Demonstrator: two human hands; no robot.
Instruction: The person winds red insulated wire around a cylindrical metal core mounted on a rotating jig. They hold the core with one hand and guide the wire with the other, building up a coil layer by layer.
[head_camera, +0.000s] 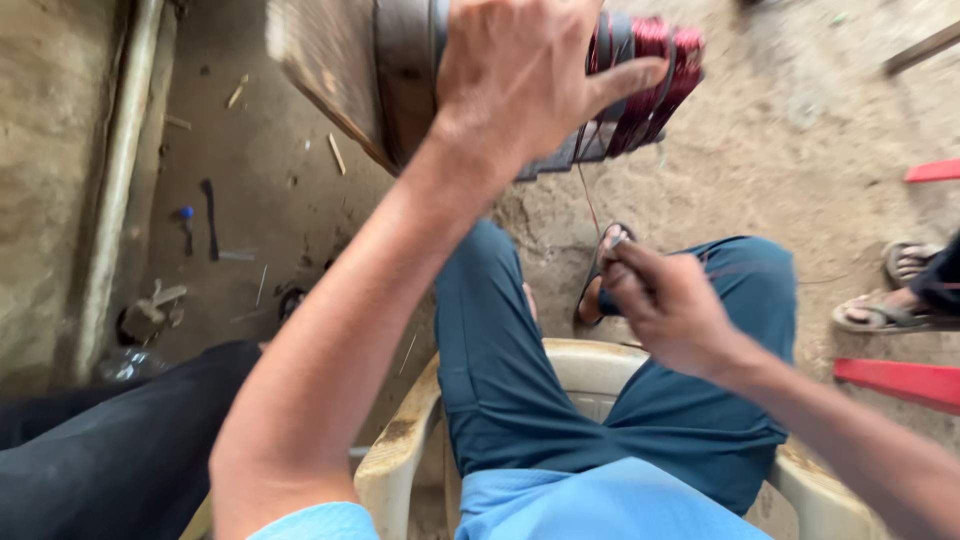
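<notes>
Left hand (530, 80) spread flat against the red wire coil (650, 85) on its dark wooden former (400, 80); right hand (665, 310) pinched on thin wire (590, 205).

The left hand (530, 80) is raised, fingers spread and thumb out. The right hand (665, 305) is lower, with fingertips pinched together.

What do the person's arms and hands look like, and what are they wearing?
Both arms are bare from short light blue sleeves down. The left hand and right hand wear no gloves, and no rings or watch show. Dark teal trousers cover the legs.
</notes>
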